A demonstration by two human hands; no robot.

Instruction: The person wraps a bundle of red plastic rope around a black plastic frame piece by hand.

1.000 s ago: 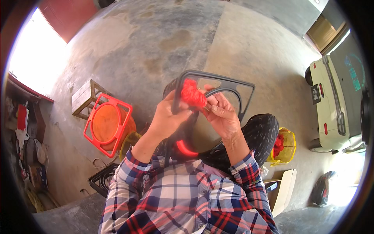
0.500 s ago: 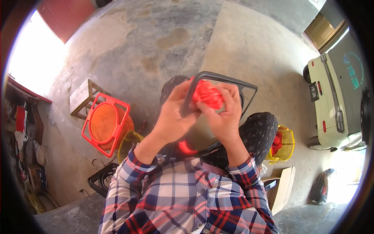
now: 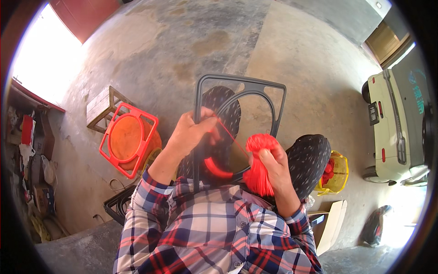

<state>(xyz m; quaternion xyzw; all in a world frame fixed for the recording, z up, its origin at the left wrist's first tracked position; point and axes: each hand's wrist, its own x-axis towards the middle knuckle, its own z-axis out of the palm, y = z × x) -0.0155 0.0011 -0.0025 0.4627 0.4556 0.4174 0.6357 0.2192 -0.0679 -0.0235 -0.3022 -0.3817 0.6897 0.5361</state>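
A black square frame [image 3: 244,81] with a round ring inside it stands over my lap. Bright red wrapping [image 3: 216,169] covers a short stretch of the ring's lower left. My right hand [image 3: 277,172] is closed on a skein of red cord [image 3: 258,179], whose strands hang down below the thumb. From the skein, one thin strand [image 3: 236,140] runs taut up to my left hand [image 3: 191,131]. That hand is closed at the frame's left bar, with thumb and fingers together on the strand; its fingertips are partly blurred.
To the left, a red frame [image 3: 129,137] of like shape lies on an orange round seat, beside a wooden stool [image 3: 102,108]. A yellow basket [image 3: 338,173] with red stuff stands by my right knee. Behind it is an open cardboard box [image 3: 331,223]; a pale vehicle [image 3: 385,123] is parked at right.
My hands have moved apart, drawing a strand out between them. The red skein has come away from the frame's left bar, down and right, in my right hand. More of the frame now shows.
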